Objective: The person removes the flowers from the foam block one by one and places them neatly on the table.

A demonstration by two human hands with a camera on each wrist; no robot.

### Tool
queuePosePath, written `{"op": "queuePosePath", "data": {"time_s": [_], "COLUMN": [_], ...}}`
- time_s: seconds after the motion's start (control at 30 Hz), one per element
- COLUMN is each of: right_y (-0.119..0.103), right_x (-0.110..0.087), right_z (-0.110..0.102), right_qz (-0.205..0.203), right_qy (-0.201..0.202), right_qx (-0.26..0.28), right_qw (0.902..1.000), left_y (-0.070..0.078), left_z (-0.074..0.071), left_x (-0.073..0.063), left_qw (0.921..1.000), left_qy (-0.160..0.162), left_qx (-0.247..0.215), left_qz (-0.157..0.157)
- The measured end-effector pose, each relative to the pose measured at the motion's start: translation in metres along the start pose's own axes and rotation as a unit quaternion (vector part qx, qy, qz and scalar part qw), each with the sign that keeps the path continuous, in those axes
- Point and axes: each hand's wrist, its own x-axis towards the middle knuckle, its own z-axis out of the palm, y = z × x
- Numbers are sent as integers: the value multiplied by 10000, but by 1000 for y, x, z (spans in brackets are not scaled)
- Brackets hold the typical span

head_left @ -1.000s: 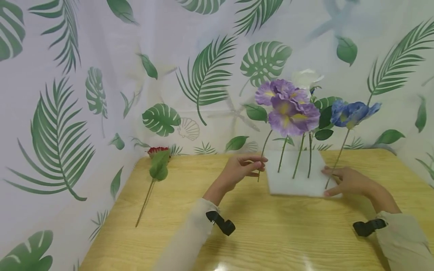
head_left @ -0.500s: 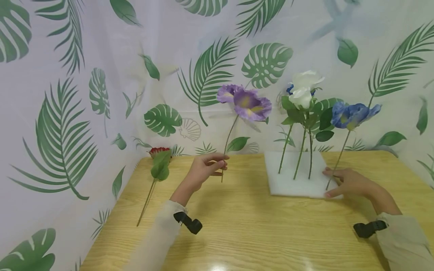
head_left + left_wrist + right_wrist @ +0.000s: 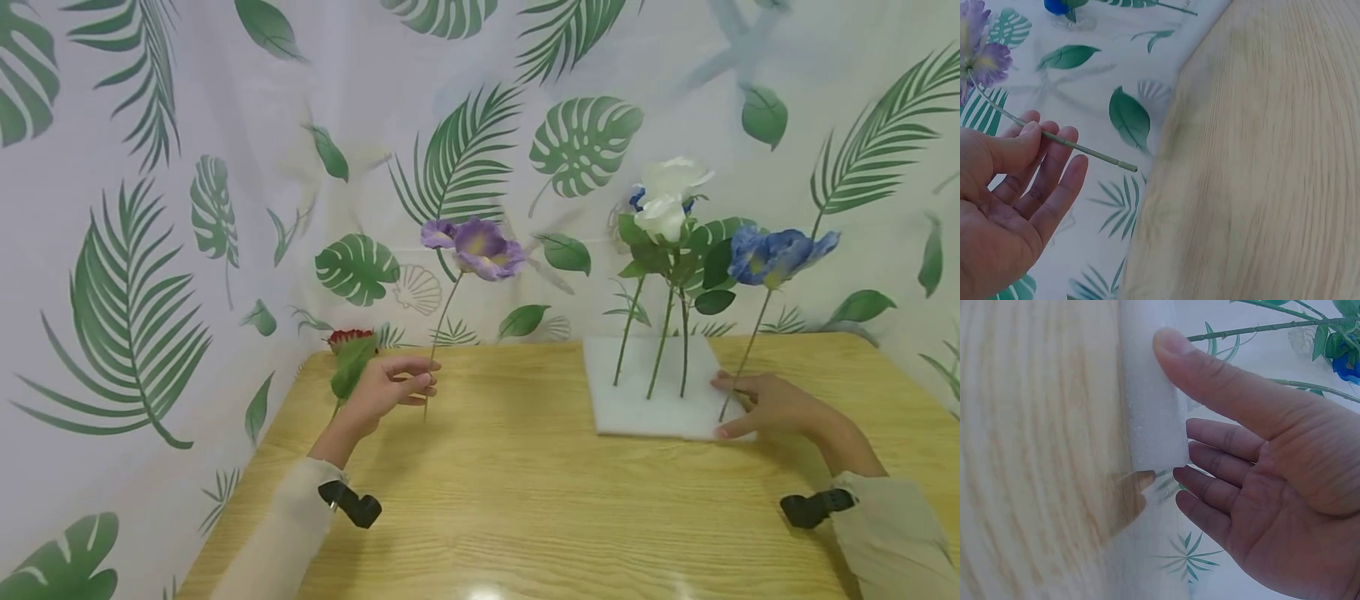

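My left hand (image 3: 384,392) pinches the thin stem of a purple artificial flower (image 3: 486,250) between thumb and fingers, with the bloom up and the stem slightly tilted. In the left wrist view the stem's cut end (image 3: 1127,166) sticks out free past the fingers. At the right, my right hand (image 3: 780,404) holds the near right corner of a white foam block (image 3: 637,421), thumb (image 3: 1175,347) on its front edge and fingers at its side. Stems of a white rose (image 3: 663,217) and a blue flower (image 3: 780,258) rise from the block.
A red flower (image 3: 351,337) with green leaves lies at the table's left, partly hidden behind my left hand. Another blue bloom (image 3: 637,197) shows behind the white rose. A leaf-printed cloth (image 3: 480,108) hangs along the back of the wooden table (image 3: 525,500).
My left hand has lifted the purple flower away from the foam block and carried it left, then a little lower, over the table. The right hand has stayed at the block's corner.
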Motion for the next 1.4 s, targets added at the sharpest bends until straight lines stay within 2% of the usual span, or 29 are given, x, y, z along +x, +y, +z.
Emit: {"op": "queuePosePath", "data": {"time_s": [0.33, 0.53, 0.9, 1.17, 1.4], "right_y": [-7, -12, -8, -5, -8], "right_x": [-4, -2, -5, 0, -1], "right_z": [-1, -1, 3, -2, -6], "right_qz": [64, 17, 83, 53, 153], "right_qy": [-3, 29, -2, -158, -182], "right_qx": [-72, -273, -155, -284, -365], "right_qw": [10000, 9996, 9998, 9995, 9990], "left_y": [-22, -33, -41, -43, -46], "left_z": [-35, -48, -50, -54, -66], "left_x": [-27, -38, -46, -49, -48], "left_qw": [9989, 9960, 9919, 9892, 9865], "left_qy": [152, 269, 252, 152, -188], "left_qx": [194, 219, 253, 187, 49], "left_qz": [-395, -820, -1220, -1447, -1625]}}
